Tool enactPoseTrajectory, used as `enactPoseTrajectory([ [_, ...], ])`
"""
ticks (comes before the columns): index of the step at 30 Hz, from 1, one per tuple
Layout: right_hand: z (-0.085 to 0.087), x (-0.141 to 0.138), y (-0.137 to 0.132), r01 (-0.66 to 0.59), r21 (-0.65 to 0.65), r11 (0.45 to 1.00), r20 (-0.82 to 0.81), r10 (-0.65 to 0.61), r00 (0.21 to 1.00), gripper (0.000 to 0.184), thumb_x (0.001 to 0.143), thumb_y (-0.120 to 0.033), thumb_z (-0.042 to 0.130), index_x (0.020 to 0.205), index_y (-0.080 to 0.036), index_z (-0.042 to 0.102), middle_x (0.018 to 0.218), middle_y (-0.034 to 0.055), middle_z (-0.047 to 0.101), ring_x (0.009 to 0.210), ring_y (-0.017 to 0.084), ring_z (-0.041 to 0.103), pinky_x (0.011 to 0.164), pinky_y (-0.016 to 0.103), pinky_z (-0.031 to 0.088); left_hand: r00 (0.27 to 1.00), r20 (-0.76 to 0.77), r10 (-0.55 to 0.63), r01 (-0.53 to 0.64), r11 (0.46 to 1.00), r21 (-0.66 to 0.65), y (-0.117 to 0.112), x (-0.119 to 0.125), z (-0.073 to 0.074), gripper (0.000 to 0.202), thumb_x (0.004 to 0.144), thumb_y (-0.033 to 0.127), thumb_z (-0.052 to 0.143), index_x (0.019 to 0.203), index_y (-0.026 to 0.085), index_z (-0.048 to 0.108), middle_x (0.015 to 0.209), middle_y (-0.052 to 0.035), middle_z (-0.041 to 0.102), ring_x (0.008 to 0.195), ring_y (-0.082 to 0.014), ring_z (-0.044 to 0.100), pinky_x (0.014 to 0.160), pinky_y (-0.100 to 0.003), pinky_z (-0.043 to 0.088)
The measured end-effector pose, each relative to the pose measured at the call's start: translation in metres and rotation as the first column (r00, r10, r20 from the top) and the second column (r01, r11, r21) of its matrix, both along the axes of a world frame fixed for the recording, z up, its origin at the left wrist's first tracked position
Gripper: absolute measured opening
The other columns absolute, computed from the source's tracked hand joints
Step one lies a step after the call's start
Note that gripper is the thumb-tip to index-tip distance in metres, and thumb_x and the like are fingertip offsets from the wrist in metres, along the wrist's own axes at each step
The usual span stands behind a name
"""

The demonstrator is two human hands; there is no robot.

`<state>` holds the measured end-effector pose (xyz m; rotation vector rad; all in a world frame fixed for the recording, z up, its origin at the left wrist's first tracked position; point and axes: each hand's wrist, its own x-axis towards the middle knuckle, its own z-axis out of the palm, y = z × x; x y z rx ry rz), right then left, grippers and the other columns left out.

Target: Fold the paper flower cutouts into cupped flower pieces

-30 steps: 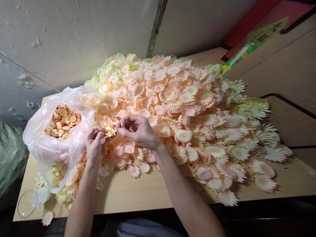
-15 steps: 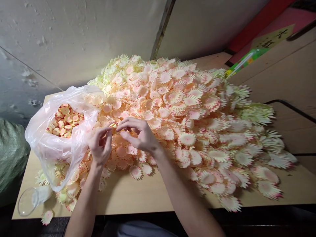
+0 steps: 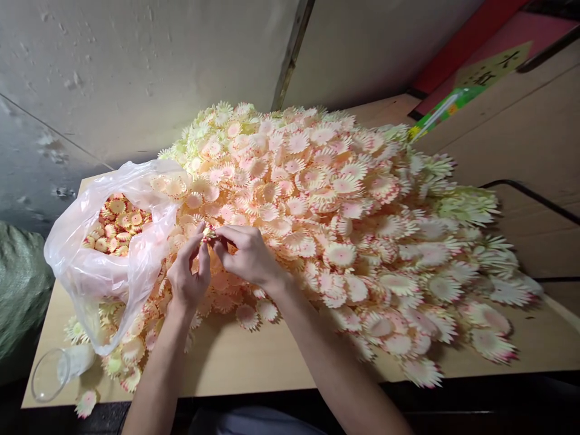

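A large heap of pink-and-cream paper flower pieces (image 3: pixel 326 199) covers most of the wooden table (image 3: pixel 254 356). My left hand (image 3: pixel 188 275) and my right hand (image 3: pixel 244 254) meet above the heap's near left side. Both pinch one small yellow-and-red flower piece (image 3: pixel 208 232) between their fingertips. Just left of my hands, a clear plastic bag (image 3: pixel 104 260) lies open with several small yellow-red flower centres (image 3: pixel 115 223) inside.
A clear glass jar (image 3: pixel 49 374) lies at the table's front left corner. Grey walls stand behind the table. A green sack (image 3: pixel 18 284) sits at the left. Wooden boards and a green packet (image 3: pixel 448 106) lie at the right.
My hands have closed together from a looser, more spread pose and now pinch the small piece between them. The view has shifted slightly.
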<state>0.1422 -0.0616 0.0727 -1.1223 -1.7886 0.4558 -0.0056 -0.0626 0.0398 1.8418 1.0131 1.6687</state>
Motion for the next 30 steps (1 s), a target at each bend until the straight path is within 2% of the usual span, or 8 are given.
enactPoseTrajectory([
  [4, 0.005, 0.002, -0.002, -0.084, -0.14, 0.987, -0.103, 0.07, 0.992, 0.016, 0.094, -0.02, 0.051, 0.077, -0.021, 0.051, 0.069, 0.0004, 0.061, 0.061, 0.014, 0.054, 0.061, 0.027, 0.04, 0.976, 0.213, 0.046, 0.011, 0.966, -0.259, 0.004, -0.003, 0.012, 0.026, 0.086, 0.031, 0.072, 0.103, 0.022, 0.055, 0.087, -0.0027, 0.078, 0.076, -0.0155, 0.075, 0.072, -0.027, 0.062],
  [7, 0.008, 0.005, -0.003, -0.165, -0.239, 0.957, -0.159, 0.129, 0.979, 0.018, 0.095, -0.022, 0.052, 0.077, -0.021, 0.05, 0.069, 0.0003, 0.062, 0.062, 0.013, 0.056, 0.062, 0.026, 0.041, 0.936, 0.347, 0.05, 0.106, 0.904, -0.415, 0.008, -0.008, 0.02, 0.039, 0.079, 0.035, 0.079, 0.09, 0.024, 0.043, 0.072, 0.0043, 0.074, 0.062, -0.0107, 0.07, 0.062, -0.021, 0.06],
  [12, 0.015, 0.014, -0.006, -0.313, -0.31, 0.898, -0.306, 0.218, 0.927, 0.021, 0.095, -0.03, 0.058, 0.077, -0.019, 0.055, 0.07, -0.0002, 0.063, 0.061, 0.011, 0.053, 0.06, 0.025, 0.041, 0.87, 0.492, 0.038, 0.215, 0.868, -0.447, 0.016, -0.012, 0.022, 0.054, 0.067, 0.032, 0.087, 0.078, 0.022, 0.035, 0.058, 0.0123, 0.054, 0.053, -0.0034, 0.058, 0.061, -0.016, 0.058],
  [14, 0.02, 0.02, -0.009, -0.404, -0.336, 0.851, -0.398, 0.26, 0.88, 0.026, 0.092, -0.037, 0.064, 0.075, -0.019, 0.057, 0.067, -0.0015, 0.059, 0.061, 0.011, 0.05, 0.057, 0.024, 0.04, 0.833, 0.549, 0.071, 0.22, 0.868, -0.446, 0.02, -0.015, 0.021, 0.056, 0.065, 0.03, 0.088, 0.074, 0.021, 0.033, 0.057, 0.0132, 0.046, 0.051, -0.0018, 0.054, 0.066, -0.018, 0.06],
  [17, 0.025, 0.031, -0.011, -0.474, -0.337, 0.814, -0.528, 0.253, 0.81, 0.035, 0.083, -0.047, 0.074, 0.069, -0.019, 0.058, 0.064, -0.002, 0.055, 0.06, 0.011, 0.05, 0.056, 0.025, 0.041, 0.802, 0.589, 0.102, 0.199, 0.883, -0.424, 0.024, -0.018, 0.021, 0.053, 0.065, 0.029, 0.087, 0.072, 0.019, 0.036, 0.062, 0.0113, 0.048, 0.056, -0.0019, 0.056, 0.077, -0.026, 0.062],
  [23, 0.027, 0.039, -0.002, -0.194, -0.305, 0.933, -0.528, 0.004, 0.849, 0.036, 0.074, -0.05, 0.081, 0.072, -0.017, 0.067, 0.07, 0.0022, 0.064, 0.066, 0.015, 0.06, 0.063, 0.029, 0.048, 0.845, 0.533, 0.053, 0.221, 0.872, -0.437, 0.018, -0.014, 0.023, 0.027, 0.075, 0.028, 0.08, 0.085, 0.021, 0.055, 0.08, 0.0066, 0.06, 0.069, -0.0044, 0.062, 0.087, -0.034, 0.061],
  [27, 0.038, 0.036, 0.011, -0.024, -0.238, 0.971, -0.211, -0.028, 0.977, 0.042, 0.085, -0.048, 0.07, 0.06, -0.018, 0.055, 0.058, -0.0007, 0.054, 0.053, 0.011, 0.046, 0.053, 0.028, 0.037, 0.844, 0.536, 0.025, 0.26, 0.854, -0.451, 0.016, -0.01, 0.023, 0.029, 0.078, 0.034, 0.078, 0.1, 0.026, 0.062, 0.094, 0.0023, 0.066, 0.08, -0.0093, 0.068, 0.089, -0.036, 0.061],
  [30, 0.045, 0.035, 0.029, 0.135, -0.159, 0.978, 0.099, -0.121, 0.988, 0.045, 0.086, -0.039, 0.071, 0.054, -0.02, 0.045, 0.051, -0.0031, 0.042, 0.05, 0.01, 0.035, 0.057, 0.03, 0.032, 0.835, 0.551, 0.003, 0.3, 0.835, -0.46, 0.017, -0.01, 0.021, 0.035, 0.079, 0.038, 0.078, 0.11, 0.026, 0.066, 0.097, 0.0001, 0.067, 0.082, -0.0105, 0.07, 0.09, -0.036, 0.061],
])
